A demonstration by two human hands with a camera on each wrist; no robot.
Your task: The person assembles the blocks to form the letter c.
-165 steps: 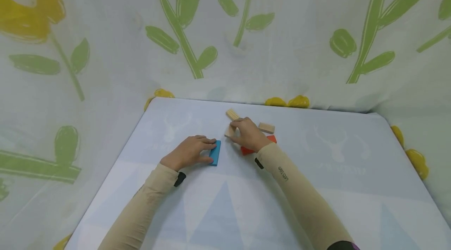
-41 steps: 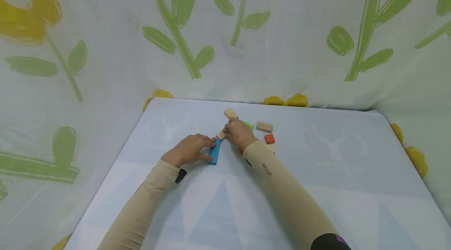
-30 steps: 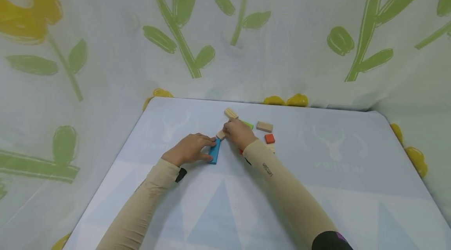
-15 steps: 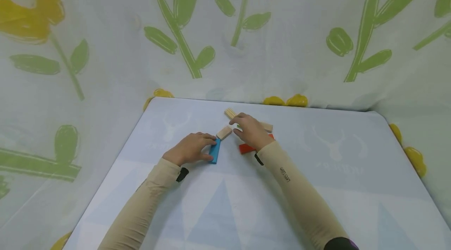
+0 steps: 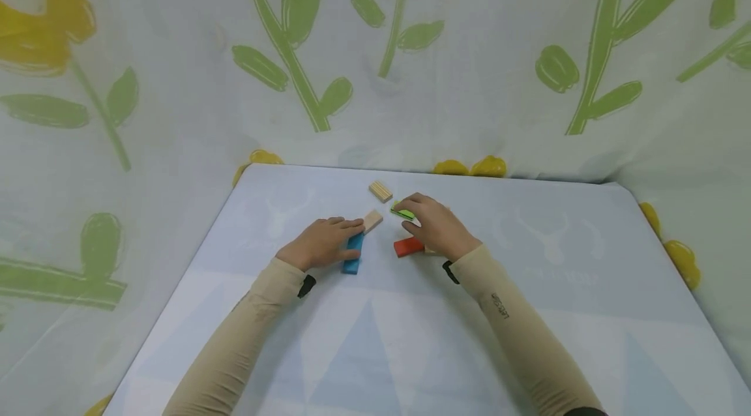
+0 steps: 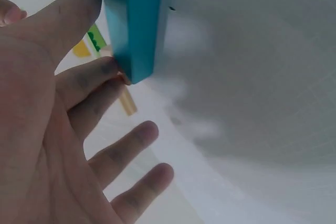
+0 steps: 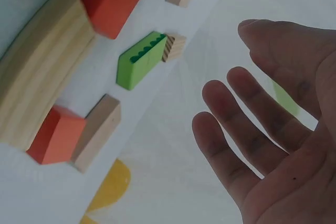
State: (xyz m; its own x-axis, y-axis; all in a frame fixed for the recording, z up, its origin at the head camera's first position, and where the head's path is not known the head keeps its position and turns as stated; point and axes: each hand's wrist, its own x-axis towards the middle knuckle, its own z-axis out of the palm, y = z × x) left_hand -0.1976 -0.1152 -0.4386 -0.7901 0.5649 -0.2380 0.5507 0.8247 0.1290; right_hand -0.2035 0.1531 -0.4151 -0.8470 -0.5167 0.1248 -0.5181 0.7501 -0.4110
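In the head view my left hand (image 5: 319, 243) rests on the flat blue block (image 5: 351, 266), fingers fairly straight. The left wrist view shows the thumb and nearest fingertips against the blue block (image 6: 142, 24), the other two fingers spread off it. A plain wooden block (image 5: 372, 222) lies slanted at the blue block's far end. My right hand (image 5: 440, 227) holds nothing and hovers right of these, fingers loosely bent, its fingertips overlapping the green block (image 5: 401, 212). In the right wrist view the green block (image 7: 142, 59) shows a dark scalloped edge.
A ridged wooden block (image 5: 380, 191) lies farther back on the white table (image 5: 528, 351). A red block (image 5: 407, 246) sits below my right hand. The right wrist view shows a curved wooden block (image 7: 44, 61), a small red block (image 7: 55, 135) and a plain wooden block (image 7: 97, 132).
The plain wooden block has shifted left and nearer, to the blue block's far end. My right hand has let go of it and moved right. The left hand stays on the blue block.
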